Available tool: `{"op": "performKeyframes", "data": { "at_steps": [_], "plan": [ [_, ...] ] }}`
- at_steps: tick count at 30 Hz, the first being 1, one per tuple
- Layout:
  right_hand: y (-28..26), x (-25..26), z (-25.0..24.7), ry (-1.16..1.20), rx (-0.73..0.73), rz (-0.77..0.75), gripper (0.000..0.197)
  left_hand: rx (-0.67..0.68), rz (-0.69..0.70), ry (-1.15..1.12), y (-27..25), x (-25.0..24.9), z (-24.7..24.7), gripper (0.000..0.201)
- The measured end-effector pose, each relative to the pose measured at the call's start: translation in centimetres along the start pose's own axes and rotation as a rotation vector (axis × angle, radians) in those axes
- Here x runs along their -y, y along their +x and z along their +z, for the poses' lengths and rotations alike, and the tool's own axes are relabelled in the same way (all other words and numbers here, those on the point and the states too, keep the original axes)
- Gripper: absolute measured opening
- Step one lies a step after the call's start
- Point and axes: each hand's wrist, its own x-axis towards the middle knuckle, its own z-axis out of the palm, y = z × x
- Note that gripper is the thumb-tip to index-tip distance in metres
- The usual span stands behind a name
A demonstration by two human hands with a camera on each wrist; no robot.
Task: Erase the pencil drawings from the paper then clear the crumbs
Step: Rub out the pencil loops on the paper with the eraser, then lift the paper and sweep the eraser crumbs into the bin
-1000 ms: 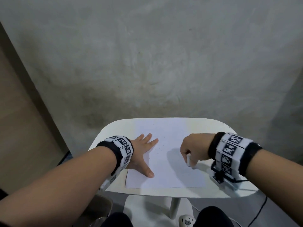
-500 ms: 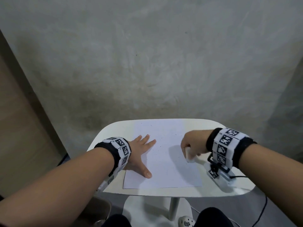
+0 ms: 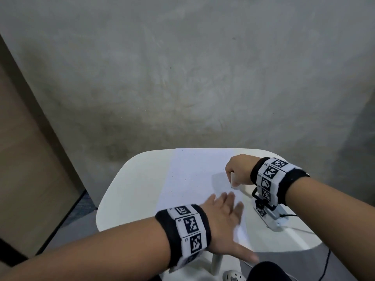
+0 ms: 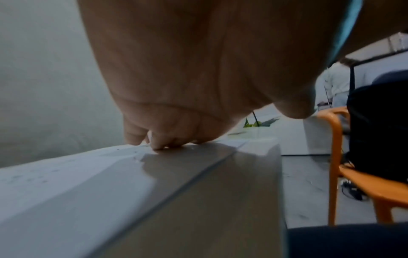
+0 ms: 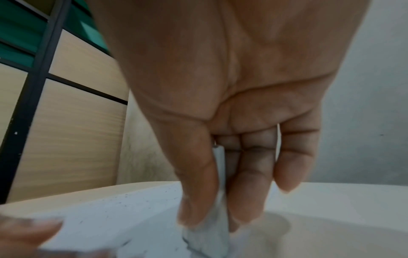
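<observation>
A white sheet of paper lies on the small white table, dotted with dark eraser crumbs. My right hand pinches a white eraser between thumb and fingers at the paper's right edge; the right wrist view shows the eraser with its lower end down on the sheet. My left hand lies flat with fingers spread on the paper's near right part, and in the left wrist view its fingertips touch the sheet. No pencil lines show clearly.
The table is narrow, with its front edge close to my body and a grey wall behind it. A wooden panel stands at the left. An orange chair stands beside the table. A black cable hangs at the right.
My left hand left the paper's left side and crossed to the near right part. The right hand with the eraser shifted a little farther back along the right edge.
</observation>
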Motion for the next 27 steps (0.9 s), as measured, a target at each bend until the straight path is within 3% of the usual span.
{"op": "performKeyframes", "data": {
  "at_steps": [3, 6, 8, 12, 13, 16, 19, 21, 27],
  "plan": [
    [-0.2, -0.1, 0.0, 0.014, -0.009, 0.001, 0.016, -0.009, 0.033, -0.049, -0.5, 1.3, -1.1, 0.101],
    [-0.5, 0.0, 0.2, 0.013, -0.020, 0.008, 0.014, -0.034, -0.226, -0.076, -0.3, 5.1, -0.9, 0.108],
    [-0.6, 0.1, 0.1, 0.008, -0.016, 0.014, 0.012, 0.013, -0.284, -0.056, -0.3, 5.7, -0.6, 0.112],
    [-0.5, 0.1, 0.1, 0.027, -0.014, 0.012, 0.011, 0.018, 0.067, -0.101, -1.0, 4.0, -2.1, 0.087],
    [-0.6, 0.0, 0.2, 0.044, 0.000, 0.014, 0.009, -0.021, 0.081, -0.115, -1.1, 4.4, -2.3, 0.084],
    [-0.9, -1.0, -0.2, 0.100, 0.046, 0.027, 0.003, -0.089, -0.191, -0.118, -1.7, 8.2, -1.8, 0.097],
    [-0.4, -3.6, -1.8, 0.137, -0.116, 0.072, 0.004, -0.002, -0.367, -0.077, -2.7, 11.7, -0.8, 0.104],
    [0.4, -5.6, -3.0, 0.117, -0.207, 0.134, 0.012, 0.058, -0.367, -0.097, -3.4, 12.6, -0.7, 0.101],
    [2.1, -9.2, -3.5, 0.064, -0.248, 0.293, 0.019, 0.099, -0.308, -0.152, -4.2, 13.2, 0.1, 0.099]
  ]
}}
